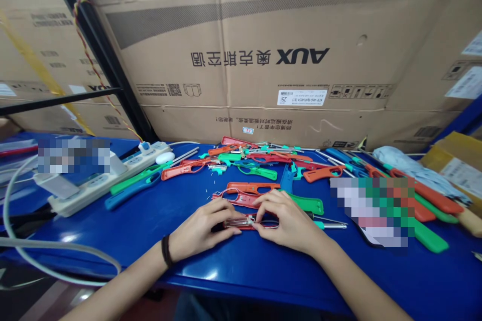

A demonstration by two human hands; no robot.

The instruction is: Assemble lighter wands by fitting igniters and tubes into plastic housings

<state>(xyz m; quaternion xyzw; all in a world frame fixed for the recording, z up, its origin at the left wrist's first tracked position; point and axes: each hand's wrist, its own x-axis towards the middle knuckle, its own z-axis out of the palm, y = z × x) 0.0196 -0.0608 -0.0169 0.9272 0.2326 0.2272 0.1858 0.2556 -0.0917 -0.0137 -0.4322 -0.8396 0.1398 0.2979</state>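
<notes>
Low over the front of the table, my left hand (205, 225) grips the left end of a red lighter casing half (230, 222), its fingers curled round the edge. A clear tank-like piece lies inside that casing. From the other side, my right hand (284, 220) pinches at a small white part (251, 220) set in the casing. Just behind my hands are another red casing half (241, 197), an orange casing half (252, 188) and a green casing half (311, 204). A metal lighter tube (335, 225) sticks out to the right of my right hand.
Behind lies a pile of coloured casings and metal tubes (259, 159). At left stand a power strip (88, 188) and finished-looking blue and green lighters (131, 190). Several long lighters (425, 198) lie at right beside a blurred patch. A large cardboard box (241, 25) walls the back.
</notes>
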